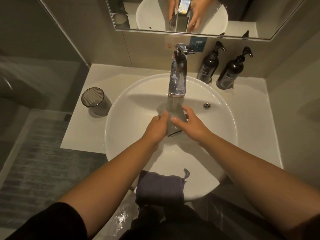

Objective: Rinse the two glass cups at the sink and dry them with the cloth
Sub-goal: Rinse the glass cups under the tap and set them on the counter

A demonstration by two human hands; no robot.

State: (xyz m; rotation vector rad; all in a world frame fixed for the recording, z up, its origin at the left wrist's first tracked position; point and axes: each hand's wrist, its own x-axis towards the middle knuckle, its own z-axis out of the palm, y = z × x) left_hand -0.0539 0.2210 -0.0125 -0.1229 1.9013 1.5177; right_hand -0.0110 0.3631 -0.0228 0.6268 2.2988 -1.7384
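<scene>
A smoky grey glass cup (174, 124) lies tilted between both hands over the middle of the white sink (124, 129), under the water running from the chrome faucet (178, 75). My left hand (156, 128) grips its left side and my right hand (189, 122) wraps its right side. A second ribbed grey glass cup (96, 101) stands upright on the counter left of the sink. The dark grey cloth (160, 187) hangs folded over the sink's near rim.
Two dark pump bottles (209, 64) (232, 71) stand at the back right of the white counter (256, 118). A mirror (155, 13) hangs above the faucet. The overflow hole (207, 106) sits in the basin's right wall. Water glistens on the floor (121, 217) below.
</scene>
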